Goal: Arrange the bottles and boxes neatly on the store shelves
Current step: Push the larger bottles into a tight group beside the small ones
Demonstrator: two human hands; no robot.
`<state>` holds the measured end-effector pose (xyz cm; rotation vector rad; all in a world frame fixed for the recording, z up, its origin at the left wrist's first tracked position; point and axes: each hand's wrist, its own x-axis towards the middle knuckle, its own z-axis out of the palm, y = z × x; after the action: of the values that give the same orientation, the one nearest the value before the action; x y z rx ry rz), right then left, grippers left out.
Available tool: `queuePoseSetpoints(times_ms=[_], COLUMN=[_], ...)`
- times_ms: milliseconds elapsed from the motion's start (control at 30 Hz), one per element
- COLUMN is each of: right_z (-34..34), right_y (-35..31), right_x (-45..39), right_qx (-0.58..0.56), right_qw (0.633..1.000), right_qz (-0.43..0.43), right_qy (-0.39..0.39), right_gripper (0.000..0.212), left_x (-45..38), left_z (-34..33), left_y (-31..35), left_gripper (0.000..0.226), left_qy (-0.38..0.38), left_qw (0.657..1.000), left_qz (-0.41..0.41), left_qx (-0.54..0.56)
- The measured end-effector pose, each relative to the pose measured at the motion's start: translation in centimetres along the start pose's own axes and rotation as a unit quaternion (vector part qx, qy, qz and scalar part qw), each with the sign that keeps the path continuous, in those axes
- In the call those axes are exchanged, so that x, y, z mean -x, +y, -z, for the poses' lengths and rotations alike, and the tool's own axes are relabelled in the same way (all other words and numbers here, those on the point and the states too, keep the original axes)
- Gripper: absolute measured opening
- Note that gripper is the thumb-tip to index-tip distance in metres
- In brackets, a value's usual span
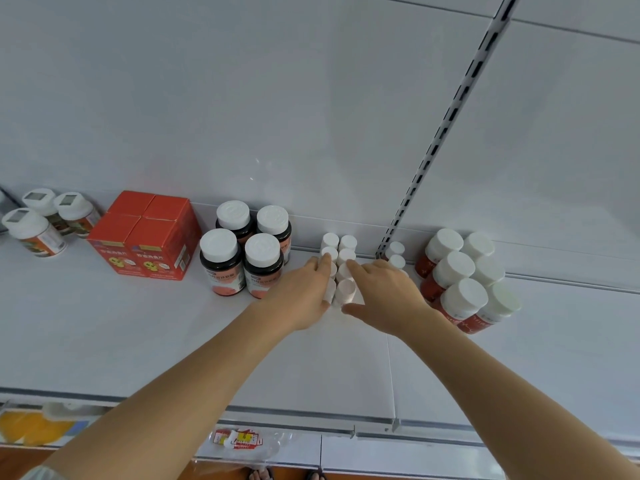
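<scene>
white shelf point(138, 341) with a white back panel point(242, 98) and a slotted upright rail point(450, 116) running up from behind the bottles. far left: three white-capped bottles with printed labels point(33, 232), close together. next to them a block of red boxes point(145, 237), packed tight, two fronts showing yellow graphics. just right of the boxes, four dark bottles with white caps and pink labels point(242, 251) in a 2x2, touching. right side: cluster of red bottles with white caps point(464, 278) in two rows running back to the panel; two more small white caps point(394, 254) sit between that cluster and the rail base. task item: small white bottles point(343, 265), plain with white caps, standing upright in two adjacent rows running front to back, centre of the shelf, between the dark bottles and the red ones. left hand point(301, 292) flat against the left row, fingers straight and together, not curled round anything. right hand point(384, 292) against the right row, fingers extended over the caps, thumb spread out in front of the nearest bottle; neither hand is gripping anything. both forearms reach in from the front edge, so the lower parts of the nearest small bottles are hidden. below the shelf lip: a price-tag strip, red-and-white packets point(239, 438), orange packaging point(31, 427) at far left, blurred.
</scene>
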<state>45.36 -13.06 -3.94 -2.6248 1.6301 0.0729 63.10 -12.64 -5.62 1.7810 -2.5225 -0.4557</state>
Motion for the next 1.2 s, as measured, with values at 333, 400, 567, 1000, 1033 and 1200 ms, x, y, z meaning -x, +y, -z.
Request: queuePoseSetpoints(times_ms=[333, 400, 567, 1000, 1033, 1200], right_z=[2.9, 3.3, 3.1, 3.0, 2.9, 2.7], right_y=[4.8, 5.6, 6.6, 9.9, 10.0, 10.7], right_x=[2.9, 3.5, 4.0, 3.5, 3.4, 2.8], right_qx=[0.082, 0.107, 0.164, 0.150, 0.155, 0.149], right_qw=[0.992, 0.992, 0.986, 0.984, 0.983, 0.980], right_qz=[-0.070, -0.047, -0.016, 0.094, 0.102, 0.134], right_qy=[0.064, 0.056, -0.007, 0.009, 0.007, -0.008], right_gripper=[0.043, 0.048, 0.074, 0.069, 0.066, 0.053], left_x=[0.2, -0.4, -1.9, -4.1, -4.1, -4.6], left_z=[2.0, 1.5, 0.2, -0.7, -0.8, -1.4], left_y=[3.2, 4.0, 5.6, 9.5, 9.6, 9.5], left_gripper=[0.053, 0.056, 0.077, 0.087, 0.086, 0.080], left_qy=[0.147, 0.160, 0.118, 0.079, 0.068, 0.054], left_qw=[0.987, 0.982, 0.983, 0.992, 0.992, 0.993], left_qz=[-0.047, -0.084, -0.111, -0.052, -0.051, -0.043], left_qx=[-0.039, -0.053, -0.085, -0.081, -0.092, -0.098])
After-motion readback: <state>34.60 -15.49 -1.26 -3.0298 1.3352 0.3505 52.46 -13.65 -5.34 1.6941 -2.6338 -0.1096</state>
